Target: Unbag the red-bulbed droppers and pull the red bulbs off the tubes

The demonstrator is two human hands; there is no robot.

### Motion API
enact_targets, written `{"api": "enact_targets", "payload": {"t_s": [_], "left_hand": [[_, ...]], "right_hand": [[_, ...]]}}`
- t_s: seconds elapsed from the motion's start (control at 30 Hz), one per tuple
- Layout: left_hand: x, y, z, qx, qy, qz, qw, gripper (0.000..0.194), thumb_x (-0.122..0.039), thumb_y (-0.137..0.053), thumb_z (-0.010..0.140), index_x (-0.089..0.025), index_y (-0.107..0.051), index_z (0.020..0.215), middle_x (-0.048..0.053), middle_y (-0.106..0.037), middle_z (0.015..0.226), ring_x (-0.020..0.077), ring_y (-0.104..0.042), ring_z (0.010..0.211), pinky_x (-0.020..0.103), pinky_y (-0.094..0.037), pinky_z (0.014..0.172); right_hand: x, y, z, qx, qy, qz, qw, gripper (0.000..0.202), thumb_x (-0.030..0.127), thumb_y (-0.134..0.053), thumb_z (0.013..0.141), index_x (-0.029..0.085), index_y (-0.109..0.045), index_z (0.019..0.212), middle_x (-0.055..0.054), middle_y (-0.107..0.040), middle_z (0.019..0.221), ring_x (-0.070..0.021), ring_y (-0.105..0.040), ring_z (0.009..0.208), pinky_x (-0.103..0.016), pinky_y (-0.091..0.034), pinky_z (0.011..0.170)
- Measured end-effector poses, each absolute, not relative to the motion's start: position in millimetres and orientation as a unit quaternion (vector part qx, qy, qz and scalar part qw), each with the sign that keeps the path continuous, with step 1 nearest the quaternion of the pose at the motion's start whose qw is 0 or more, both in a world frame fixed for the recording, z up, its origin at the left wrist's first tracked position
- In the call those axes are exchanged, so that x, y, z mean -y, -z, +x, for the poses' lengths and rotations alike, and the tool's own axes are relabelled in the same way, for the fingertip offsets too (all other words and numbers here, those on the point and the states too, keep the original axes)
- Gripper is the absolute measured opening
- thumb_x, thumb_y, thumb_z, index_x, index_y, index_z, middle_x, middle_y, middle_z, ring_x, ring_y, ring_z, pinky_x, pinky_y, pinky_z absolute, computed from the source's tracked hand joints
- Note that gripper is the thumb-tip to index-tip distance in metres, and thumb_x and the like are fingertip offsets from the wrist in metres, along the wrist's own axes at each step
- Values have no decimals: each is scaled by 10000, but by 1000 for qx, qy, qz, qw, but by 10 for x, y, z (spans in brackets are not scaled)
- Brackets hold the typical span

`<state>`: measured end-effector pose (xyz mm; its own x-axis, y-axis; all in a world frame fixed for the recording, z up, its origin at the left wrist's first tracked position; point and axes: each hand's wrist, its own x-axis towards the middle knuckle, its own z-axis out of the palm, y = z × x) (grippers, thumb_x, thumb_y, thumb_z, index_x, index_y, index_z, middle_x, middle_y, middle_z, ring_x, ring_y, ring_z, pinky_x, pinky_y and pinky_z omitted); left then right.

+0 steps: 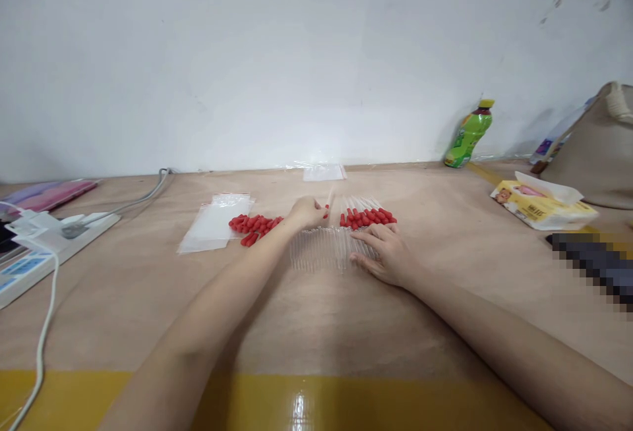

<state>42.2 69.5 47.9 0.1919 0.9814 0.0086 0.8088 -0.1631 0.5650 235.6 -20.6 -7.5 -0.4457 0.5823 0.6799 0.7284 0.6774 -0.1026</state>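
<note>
My left hand (pixel 307 211) is closed in a pinch on a dropper (pixel 326 211), whose red rubber bulb shows at the fingertips with its thin clear tube pointing toward the wall. A row of clear glass tubes (pixel 316 250) lies side by side just below that hand. My right hand (pixel 388 256) rests at the right end of this row, thumb and fingers apart over the tubes. Beyond it lie several assembled droppers (pixel 368 217) with red bulbs, their tubes toward the wall. A pile of loose red rubber bulbs (pixel 253 225) sits left of my left hand, partly behind the forearm.
Clear plastic bags (pixel 208 223) lie left of the bulbs, and another bag (pixel 324 172) is by the wall. A power strip (pixel 30 273) with cables is at left. To the right are a green bottle (pixel 469 134), a tissue pack (pixel 544 205) and a beige bag (pixel 588 154).
</note>
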Motion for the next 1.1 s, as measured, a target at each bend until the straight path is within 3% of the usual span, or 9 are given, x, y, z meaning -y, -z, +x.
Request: {"api": "enact_targets", "payload": {"t_s": [0.07,0.17,0.33,0.6,0.77,0.9,1.1], "left_hand": [[-550,-523,260,-582,-214,759,200,152,-275,-568,717,-131,-604,684,37,-609,614,136,-564,572,230,-416,541],[-283,-487,16,-529,-241,799,156,150,-300,-544,760,-158,-582,729,33,-622,738,142,-579,684,240,-446,629],[33,-168,-234,-345,-362,864,-54,150,-275,-496,829,-168,-592,787,41,-640,829,124,-611,744,236,-498,696],[85,103,-222,-261,-402,870,-117,94,-222,-550,808,-194,-609,876,21,-661,877,103,-640,764,187,-537,712],[106,56,-129,-257,-405,869,-116,235,-229,-562,808,-172,-572,1035,76,-636,994,152,-616,906,262,-531,801],[118,-12,-21,-238,-361,894,-120,282,-274,-582,804,-178,-572,1069,94,-616,1083,217,-556,1051,368,-498,875],[105,-1,42,-174,-378,898,-143,199,-168,-544,827,-155,-572,1024,69,-667,995,182,-587,1017,370,-486,906]], "right_hand": [[203,74,2329,811,106,-406,408,318,388,-518,821,174,-592,1045,-73,-591,846,-188,-548,796,-355,-392,740],[208,50,2285,771,125,-413,468,407,366,-528,812,183,-513,1176,-117,-574,1034,-234,-535,956,-392,-427,819],[243,7,2214,826,139,-356,414,532,392,-523,812,186,-409,1289,-116,-509,1241,-252,-434,1177,-436,-363,978],[246,77,2096,858,136,-333,366,235,274,-506,843,224,-594,1056,-42,-651,1039,-206,-502,1124,-463,-272,1028],[233,125,2057,846,121,-327,403,142,166,-485,844,208,-611,893,3,-689,875,-167,-564,1033,-439,-246,1036],[257,115,2049,844,114,-316,418,124,162,-487,840,209,-600,860,6,-692,848,-156,-585,989,-418,-271,1018],[277,105,2031,855,122,-302,405,127,247,-538,826,200,-608,923,-17,-690,908,-181,-581,987,-435,-312,992]]}}
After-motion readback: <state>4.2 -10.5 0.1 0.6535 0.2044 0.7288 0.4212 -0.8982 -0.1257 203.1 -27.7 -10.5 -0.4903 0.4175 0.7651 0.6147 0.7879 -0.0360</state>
